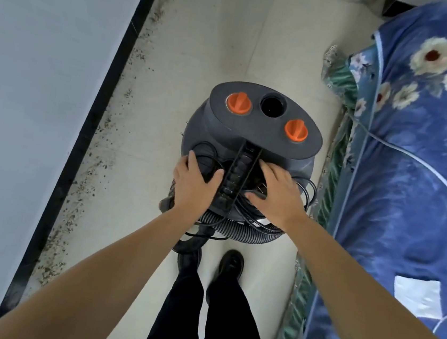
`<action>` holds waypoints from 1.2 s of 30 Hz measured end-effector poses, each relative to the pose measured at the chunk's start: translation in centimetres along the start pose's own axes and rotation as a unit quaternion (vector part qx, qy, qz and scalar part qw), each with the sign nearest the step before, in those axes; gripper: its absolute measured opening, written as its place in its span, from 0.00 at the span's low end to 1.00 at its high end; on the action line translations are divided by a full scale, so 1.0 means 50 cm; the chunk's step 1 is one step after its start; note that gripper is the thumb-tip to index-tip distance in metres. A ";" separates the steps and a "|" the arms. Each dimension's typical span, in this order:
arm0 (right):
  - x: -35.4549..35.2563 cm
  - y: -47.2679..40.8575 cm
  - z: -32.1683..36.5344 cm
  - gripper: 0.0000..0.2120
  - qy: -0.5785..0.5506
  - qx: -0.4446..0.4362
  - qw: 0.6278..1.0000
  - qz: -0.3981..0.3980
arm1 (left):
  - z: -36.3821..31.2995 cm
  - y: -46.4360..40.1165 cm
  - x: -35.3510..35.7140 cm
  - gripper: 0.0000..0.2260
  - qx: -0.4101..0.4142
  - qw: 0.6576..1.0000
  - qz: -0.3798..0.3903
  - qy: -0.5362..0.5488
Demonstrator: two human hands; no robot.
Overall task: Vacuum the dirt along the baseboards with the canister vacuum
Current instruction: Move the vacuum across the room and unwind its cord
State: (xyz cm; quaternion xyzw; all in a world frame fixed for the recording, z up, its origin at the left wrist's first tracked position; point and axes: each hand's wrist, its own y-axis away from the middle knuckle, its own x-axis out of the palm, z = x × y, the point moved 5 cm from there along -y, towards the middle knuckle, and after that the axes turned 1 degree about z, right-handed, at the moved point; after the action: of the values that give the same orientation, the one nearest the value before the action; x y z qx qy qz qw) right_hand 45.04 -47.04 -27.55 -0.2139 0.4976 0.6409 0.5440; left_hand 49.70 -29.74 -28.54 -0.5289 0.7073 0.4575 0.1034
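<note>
A person stands on a pale tiled floor (260, 34), bending over one dark grey canister vacuum (251, 133) that sits on the floor right in front of their feet. Two dark shoes are visible, the left shoe (188, 260) and the right shoe (231, 263), below two legs in black trousers (210, 321).

The vacuum's flat top plate carries two orange knobs, one on the left (238, 103) and one on the right (296, 130), with one round black opening (273, 106) between them. One black ribbed carrying handle (240, 171) runs from the plate toward the person. One grey corrugated hose (237, 231) is coiled around the near side of the body, with a thin black power cord (307, 191) looped over it.

Both bare hands are on the vacuum, one on each side of the handle. The left hand (194, 182) lies over the top with fingers loosely curved and spread, the thumb pressing against the handle's side. The right hand (277, 192) rests with its fingers bent down into the cords beside the handle; whether they actually grip something there cannot be told.

To the left, one black baseboard (87, 131) runs along a white wall (30, 91). A line of dark crumbs and dirt (98, 155) lies on the floor all along it, just beside the vacuum. To the right is one bed with a blue floral cover (412, 163).
</note>
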 end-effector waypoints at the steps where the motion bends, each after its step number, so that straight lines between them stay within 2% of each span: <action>1: 0.006 0.001 0.001 0.36 0.029 0.006 0.999 0.024 | -0.006 0.009 0.008 0.39 -0.004 1.000 0.019 -0.019; 5: 0.001 -0.018 0.014 0.36 0.100 0.035 0.994 0.034 | -0.045 0.018 0.039 0.47 -0.008 0.992 0.103 -0.073; 7: 0.003 -0.020 0.011 0.34 0.134 0.040 0.990 0.036 | -0.064 0.027 0.059 0.46 0.006 0.985 0.128 -0.119; 9: 0.006 -0.010 -0.010 0.33 0.136 0.079 0.987 0.040 | -0.070 0.034 0.071 0.41 0.025 0.982 0.118 -0.144; 13: 0.002 0.029 -0.070 0.27 0.042 0.158 0.986 0.042 | -0.061 0.029 0.080 0.29 0.060 0.993 0.093 -0.039; 16: 0.000 0.061 -0.100 0.22 -0.049 0.183 0.981 0.046 | -0.056 0.028 0.084 0.26 0.038 0.987 0.137 0.072; 18: 0.006 0.084 -0.109 0.20 -0.064 0.192 0.978 0.056 | -0.059 0.032 0.078 0.27 0.017 0.976 0.173 0.130; 22: 0.015 0.129 -0.118 0.17 -0.141 0.232 0.959 0.087 | -0.071 0.048 0.061 0.25 0.014 0.972 0.202 0.115; 24: 0.002 0.145 -0.111 0.13 -0.150 0.209 0.960 0.112 | -0.075 0.064 0.053 0.24 0.015 0.979 0.182 0.090; 27: -0.053 0.181 -0.085 0.12 -0.137 0.148 0.969 0.142 | -0.090 0.107 0.032 0.29 0.062 0.987 0.148 0.023; 28: -0.080 0.195 -0.073 0.12 -0.116 0.122 0.975 0.148 | -0.101 0.131 0.029 0.31 0.100 0.982 0.162 0.002; 30: -0.137 0.227 -0.046 0.14 -0.049 0.065 0.984 0.158 | -0.130 0.191 0.032 0.34 0.173 0.954 0.239 -0.042; 32: -0.185 0.260 -0.012 0.14 0.019 0.008 0.985 0.170 | -0.145 0.250 0.036 0.35 0.204 0.920 0.313 -0.121; 34: -0.217 0.295 0.019 0.14 0.066 -0.031 0.980 0.185 | -0.151 0.287 0.025 0.30 0.233 0.900 0.323 -0.178; 36: -0.242 0.330 0.050 0.14 0.079 -0.058 0.975 0.200 | -0.155 0.320 0.000 0.19 0.234 0.898 0.331 -0.169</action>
State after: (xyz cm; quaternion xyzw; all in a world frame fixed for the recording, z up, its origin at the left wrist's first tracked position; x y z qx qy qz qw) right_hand 34.51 -49.31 -9.95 -0.1913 0.5339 0.7454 0.3504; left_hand 38.84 -35.23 -15.61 -0.1394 0.9003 0.3689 0.1845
